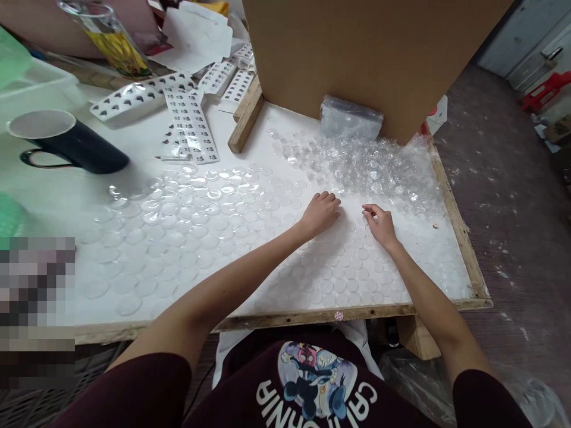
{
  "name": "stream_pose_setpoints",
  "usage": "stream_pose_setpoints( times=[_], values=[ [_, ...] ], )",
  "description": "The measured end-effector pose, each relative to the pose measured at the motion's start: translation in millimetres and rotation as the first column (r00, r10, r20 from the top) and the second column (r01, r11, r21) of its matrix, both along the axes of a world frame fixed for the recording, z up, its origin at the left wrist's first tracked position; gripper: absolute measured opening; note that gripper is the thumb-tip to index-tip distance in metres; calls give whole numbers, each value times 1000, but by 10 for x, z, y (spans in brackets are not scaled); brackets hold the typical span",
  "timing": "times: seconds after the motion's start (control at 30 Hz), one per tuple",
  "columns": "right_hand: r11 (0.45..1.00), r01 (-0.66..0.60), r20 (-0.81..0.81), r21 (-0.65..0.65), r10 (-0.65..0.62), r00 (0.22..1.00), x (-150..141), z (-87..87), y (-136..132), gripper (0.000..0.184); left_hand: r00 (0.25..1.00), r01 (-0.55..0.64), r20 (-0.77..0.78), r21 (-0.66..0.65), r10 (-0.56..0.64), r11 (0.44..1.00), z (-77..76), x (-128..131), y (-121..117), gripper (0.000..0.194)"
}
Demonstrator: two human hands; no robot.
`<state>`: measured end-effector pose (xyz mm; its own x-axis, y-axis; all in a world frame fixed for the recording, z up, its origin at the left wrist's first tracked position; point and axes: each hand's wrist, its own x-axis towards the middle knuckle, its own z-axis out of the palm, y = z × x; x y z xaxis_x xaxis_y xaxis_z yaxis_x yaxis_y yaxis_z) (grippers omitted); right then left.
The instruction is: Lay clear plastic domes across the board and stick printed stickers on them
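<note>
Many clear round discs [209, 241] lie spread in a close layer over the white tabletop. My left hand [320, 214] rests low over the table near the middle, back up and fingers curled under. Whatever those fingers hold, if anything, is hidden. A short gap to its right, my right hand [379, 226] has thumb and fingertips pressed together; anything between them is too small to name. Just beyond both hands is a loose heap of small clear pieces [375, 169], piled toward the back right. More discs [352, 279] cover the surface below my hands.
A tall cardboard sheet [375, 59] stands at the back, with a clear plastic packet [351, 117] against it. Sticker sheets [191, 125], a wooden block [246, 122], a dark mug [75, 142] and a glass [111, 41] sit left. A wooden rim [459, 229] edges the table.
</note>
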<state>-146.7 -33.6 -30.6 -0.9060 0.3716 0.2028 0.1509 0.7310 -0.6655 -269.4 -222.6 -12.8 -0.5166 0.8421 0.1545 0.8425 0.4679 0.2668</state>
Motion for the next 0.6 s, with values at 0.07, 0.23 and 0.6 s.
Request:
stream_pose_setpoints(
  times=[0.07, 0.23, 0.6],
  values=[
    [1000, 12, -14, -25, -13, 1000, 6, 0, 61, 25, 999, 1, -39, -45, -3, 999, 17, -3, 43, 23],
    [999, -15, 27, 36, 14, 1000, 114, 15, 169, 24, 996, 47, -73, -95, -54, 994, 27, 10, 68, 22],
    [954, -151, 145, 260, 117, 983, 180, 11, 179, 25, 990, 86, -103, -77, -94, 993, -19, -41, 130, 25]
  ],
)
